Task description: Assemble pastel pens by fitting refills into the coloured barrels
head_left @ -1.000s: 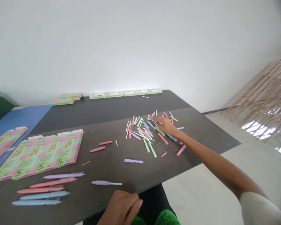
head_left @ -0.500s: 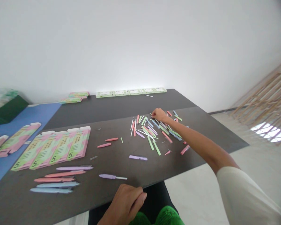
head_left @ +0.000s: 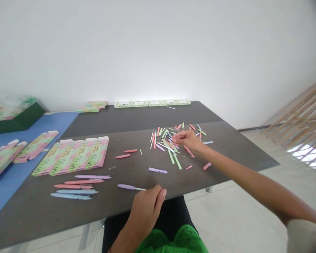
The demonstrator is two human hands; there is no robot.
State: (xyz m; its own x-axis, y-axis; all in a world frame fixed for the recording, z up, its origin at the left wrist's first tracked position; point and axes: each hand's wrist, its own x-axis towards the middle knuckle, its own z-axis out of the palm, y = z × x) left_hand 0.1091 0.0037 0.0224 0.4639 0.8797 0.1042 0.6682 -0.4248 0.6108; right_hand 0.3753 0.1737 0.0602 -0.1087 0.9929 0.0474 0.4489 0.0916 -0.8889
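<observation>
My right hand [head_left: 187, 139] is over the pile of loose pen parts, thumb and fingertips pinched together. Whatever is in the pinch is too small to make out. Around it lie green pen barrels [head_left: 177, 161], a red barrel [head_left: 189, 151] and thin white refills [head_left: 155, 137]. My left hand [head_left: 148, 205] rests at the table's near edge with its fingers curled in, their inner side hidden. Just beyond it lies a purple pen front [head_left: 125, 187] with a white refill sticking out. A purple barrel with a clip [head_left: 157, 170] lies farther off.
Several assembled pens [head_left: 76, 192] lie at the left, below a row of flat pink-and-green cartons [head_left: 77, 158]. Two red pen fronts [head_left: 123, 156] sit mid-table. Green-and-white boxes [head_left: 155, 103] line the wall. A dark green bin [head_left: 28, 117] stands on the blue surface [head_left: 60, 123].
My right hand has come back toward me from the far side of the pile, still pinched. The view has shifted slightly, and my left hand remains curled near the table edge.
</observation>
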